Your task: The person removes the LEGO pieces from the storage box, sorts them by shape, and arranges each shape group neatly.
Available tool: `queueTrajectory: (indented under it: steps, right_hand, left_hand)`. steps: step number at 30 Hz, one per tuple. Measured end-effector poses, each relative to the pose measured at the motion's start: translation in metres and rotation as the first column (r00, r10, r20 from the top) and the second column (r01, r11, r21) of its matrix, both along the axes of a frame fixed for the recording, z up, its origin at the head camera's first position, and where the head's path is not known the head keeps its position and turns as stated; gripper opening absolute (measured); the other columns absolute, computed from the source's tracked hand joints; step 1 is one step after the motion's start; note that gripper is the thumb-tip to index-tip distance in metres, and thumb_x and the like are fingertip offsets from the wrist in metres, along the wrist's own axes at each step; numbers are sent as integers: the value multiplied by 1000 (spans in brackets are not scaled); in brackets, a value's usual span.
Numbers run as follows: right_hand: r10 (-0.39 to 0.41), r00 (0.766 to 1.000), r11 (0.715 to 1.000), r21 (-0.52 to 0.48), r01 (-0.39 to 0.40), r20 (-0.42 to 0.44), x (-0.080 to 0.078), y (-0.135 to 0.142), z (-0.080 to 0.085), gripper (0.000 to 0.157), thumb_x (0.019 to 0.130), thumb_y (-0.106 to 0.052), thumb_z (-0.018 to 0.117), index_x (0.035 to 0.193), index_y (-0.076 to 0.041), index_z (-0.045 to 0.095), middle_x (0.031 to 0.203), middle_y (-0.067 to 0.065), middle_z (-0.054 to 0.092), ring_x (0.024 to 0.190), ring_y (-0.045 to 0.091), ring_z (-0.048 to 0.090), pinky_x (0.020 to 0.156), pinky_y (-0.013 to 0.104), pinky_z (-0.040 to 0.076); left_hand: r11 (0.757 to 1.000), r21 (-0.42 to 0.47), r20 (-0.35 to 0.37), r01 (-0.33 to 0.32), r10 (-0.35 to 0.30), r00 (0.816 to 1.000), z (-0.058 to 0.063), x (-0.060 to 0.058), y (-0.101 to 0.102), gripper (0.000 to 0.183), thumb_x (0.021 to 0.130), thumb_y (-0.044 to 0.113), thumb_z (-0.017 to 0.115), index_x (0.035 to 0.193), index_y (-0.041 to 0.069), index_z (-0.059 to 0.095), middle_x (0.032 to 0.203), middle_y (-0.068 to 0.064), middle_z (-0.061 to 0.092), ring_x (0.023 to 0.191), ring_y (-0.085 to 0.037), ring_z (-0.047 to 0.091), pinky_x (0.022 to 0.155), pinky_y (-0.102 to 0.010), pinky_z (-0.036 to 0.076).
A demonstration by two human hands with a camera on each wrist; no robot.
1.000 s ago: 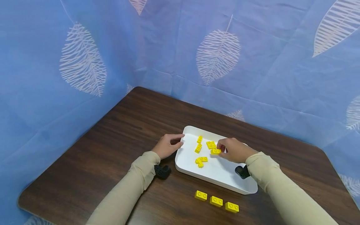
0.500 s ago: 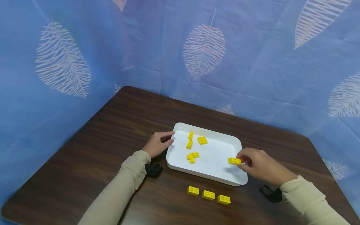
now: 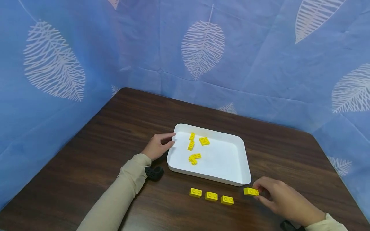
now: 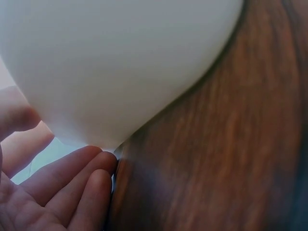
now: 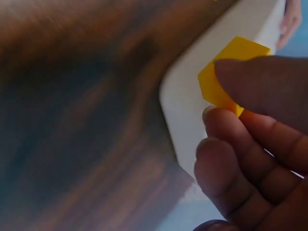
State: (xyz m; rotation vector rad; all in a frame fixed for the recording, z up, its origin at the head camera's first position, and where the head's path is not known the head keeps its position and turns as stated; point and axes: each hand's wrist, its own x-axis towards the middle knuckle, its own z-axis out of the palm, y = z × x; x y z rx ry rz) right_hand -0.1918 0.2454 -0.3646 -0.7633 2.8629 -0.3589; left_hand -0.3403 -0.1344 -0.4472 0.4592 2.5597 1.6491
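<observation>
My right hand [image 3: 284, 200] pinches a yellow toy brick [image 3: 250, 192] by one end, just off the front right corner of the white tray [image 3: 231, 160]. In the right wrist view the thumb lies across that brick [image 5: 240, 50]. At the tray's left side my left hand [image 3: 156, 147] has its fairly straight fingertips right at the rim. The left wrist view shows those fingers [image 4: 91, 187] against the tray's outer wall [image 4: 125, 62]. In front of the tray, three yellow toy bricks stand in a row: a left one [image 3: 195, 192], a middle one [image 3: 211, 196] and a right one [image 3: 227, 200].
Inside the tray lie several more yellow bricks: a pair side by side [image 3: 204, 141], two near the left wall [image 3: 191, 145] and a small overlapping cluster [image 3: 194, 158]. The dark wooden table [image 3: 138, 109] ends at a blue leaf-print cloth [image 3: 138, 41] behind.
My right hand has carried the pinched brick out of the tray, rightward and toward the front, level with the row's right end. The left hand stays at the rim. The head view has shifted.
</observation>
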Motion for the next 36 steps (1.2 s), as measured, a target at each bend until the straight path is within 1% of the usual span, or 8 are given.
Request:
queueTrajectory:
  steps: [3, 6, 11, 15, 25, 31, 33, 36]
  right_hand:
    - [-3, 999, 1000, -2, 3, 52, 2, -2, -10, 17, 82, -15, 71, 93, -19, 59, 81, -18, 51, 65, -6, 41, 51, 19, 41]
    - [-10, 996, 1000, 14, 9, 83, 3, -6, -18, 15, 82, -17, 71, 89, -20, 58, 79, -17, 50, 65, -6, 41, 51, 19, 41]
    - [-27, 991, 999, 24, 24, 128, 4, -10, -26, 16, 82, -18, 71, 85, -22, 56, 76, -17, 48, 64, -5, 40, 51, 19, 38]
    - [-21, 988, 1000, 0, 21, 153, 4, -11, -29, 15, 84, -19, 70, 84, -23, 55, 75, -17, 46, 64, -5, 40, 52, 18, 36]
    - [-26, 990, 1000, 4, 25, 142, 3, -13, -30, 16, 85, -21, 68, 84, -24, 53, 74, -18, 44, 64, -5, 40, 52, 18, 35]
    - [-55, 985, 998, 12, 54, 166, 4, -8, -28, 19, 85, -36, 68, 86, -24, 54, 74, -16, 45, 62, -4, 39, 51, 19, 34]
    - [-62, 990, 998, 23, 59, 130, 3, -8, -23, 20, 83, -36, 70, 87, -24, 55, 76, -17, 47, 63, -5, 41, 51, 19, 37]
    - [-40, 997, 999, 10, 39, 64, -1, -8, -14, 20, 82, -32, 72, 92, -21, 58, 80, -17, 49, 67, -6, 43, 53, 20, 42]
  left_hand:
    - [1000, -2, 25, -15, 15, 1000, 0, 0, -2, 41, 92, 19, 62, 131, 11, 57, 134, -8, 55, 117, -23, 56, 95, -38, 49]
    - [1000, -5, 26, -17, 17, 1000, 1, 1, -3, 41, 92, 19, 61, 132, 11, 56, 134, -8, 55, 117, -24, 56, 95, -38, 49]
    - [1000, -13, 16, -14, 15, 1000, 3, 0, -2, 42, 93, 20, 60, 133, 11, 55, 135, -8, 54, 118, -24, 55, 95, -39, 49]
    - [1000, -13, 15, -15, 16, 1000, 3, -1, -2, 41, 92, 20, 61, 133, 12, 56, 136, -8, 54, 119, -24, 54, 96, -39, 48]
    - [1000, 3, 27, -13, 13, 1000, 0, -2, -1, 41, 92, 19, 61, 132, 12, 57, 135, -7, 55, 117, -22, 55, 94, -37, 50]
    - [1000, 3, 35, -6, 6, 999, 0, -3, 1, 41, 92, 20, 61, 132, 12, 57, 135, -6, 55, 116, -22, 56, 93, -36, 50]
    - [1000, 6, 32, -4, 3, 999, 0, -3, 1, 41, 92, 20, 60, 132, 12, 56, 135, -6, 55, 116, -22, 55, 93, -36, 50]
    - [1000, 8, 26, -2, 2, 1000, 1, -2, 1, 41, 92, 19, 61, 132, 11, 56, 135, -7, 55, 116, -23, 56, 93, -37, 50]
